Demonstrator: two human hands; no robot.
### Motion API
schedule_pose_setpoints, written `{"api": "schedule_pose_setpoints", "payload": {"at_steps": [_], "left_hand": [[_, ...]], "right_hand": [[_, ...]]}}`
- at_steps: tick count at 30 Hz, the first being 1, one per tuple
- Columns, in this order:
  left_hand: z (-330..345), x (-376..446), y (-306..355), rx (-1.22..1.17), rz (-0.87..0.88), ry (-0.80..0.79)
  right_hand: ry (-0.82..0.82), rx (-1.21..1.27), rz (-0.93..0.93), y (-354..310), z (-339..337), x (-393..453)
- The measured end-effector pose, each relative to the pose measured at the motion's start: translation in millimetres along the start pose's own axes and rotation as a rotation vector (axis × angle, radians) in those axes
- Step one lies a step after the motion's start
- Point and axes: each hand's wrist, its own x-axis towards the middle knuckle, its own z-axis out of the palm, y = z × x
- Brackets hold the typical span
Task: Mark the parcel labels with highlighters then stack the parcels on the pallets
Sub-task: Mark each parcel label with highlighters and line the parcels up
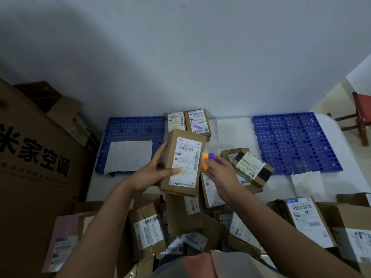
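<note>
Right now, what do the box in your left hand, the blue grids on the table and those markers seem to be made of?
The parcel looks like brown corrugated cardboard, matte and creased, with a smooth white paper label. The two pallets appear to be moulded blue plastic: uniform colour and regular round holes. The highlighters in the right hand look like smooth plastic, orange and purple.
</note>
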Motion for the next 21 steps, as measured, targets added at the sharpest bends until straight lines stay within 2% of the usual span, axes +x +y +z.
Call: {"api": "schedule_pose_setpoints", "payload": {"at_steps": [5, 8, 13, 17, 21], "left_hand": [[-20.4, 36.1, 13.7, -0.376, -0.053, 0.268], [-32.3, 68.9, 13.6, -0.55, -0.147, 0.32], [-38.4, 118.0, 22.6, -0.599, -0.217, 0.318], [-40.8, 155.2, 30.5, -0.609, -0.191, 0.332], [-39.1, 185.9, 32.6, -0.553, -0.142, 0.452]], "right_hand": [[0.085, 0.16, 0.051, -28.1, -4.8, 20.6], [0.177, 0.135, 0.078, -37.1, -13.5, 40.2], [0.234, 0.09, 0.089, -44.7, -24.7, 69.7], [0.26, 0.064, 0.112, -41.6, -27.2, 85.4], [0.265, 0.036, 0.154, -35.7, -26.2, 92.9]]}}
